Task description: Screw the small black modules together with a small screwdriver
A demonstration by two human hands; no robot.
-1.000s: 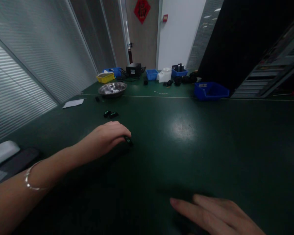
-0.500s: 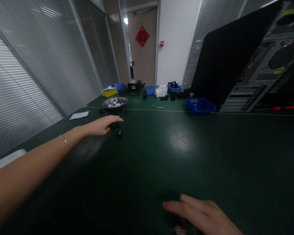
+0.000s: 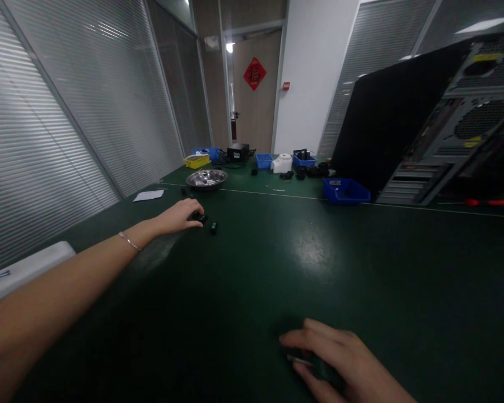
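My left hand [image 3: 180, 215] reaches to the far left of the green table. Its fingers curl round a small black part [image 3: 200, 217] lying on the surface. Just right of it lies another small black piece [image 3: 214, 228] with a green mark on top. In the lower right, my right hand [image 3: 336, 355] rests close to the table, fingers bent. Between its thumb and fingers shows a thin metallic edge [image 3: 300, 360] of something dark; the rest is hidden by the hand and shadow.
Beyond my left hand stands a metal bowl [image 3: 206, 179] with small items in it. A white paper [image 3: 148, 195] lies left. A blue bin [image 3: 346, 192] sits before an open computer case [image 3: 437, 129] at right. Several bins and black parts line the far end, near a white device [image 3: 282, 163].
My left hand's outstretched fingers have curled down round the small black part. My right fingers have bent inward and more of the metallic edge shows. The whole view has shifted slightly.
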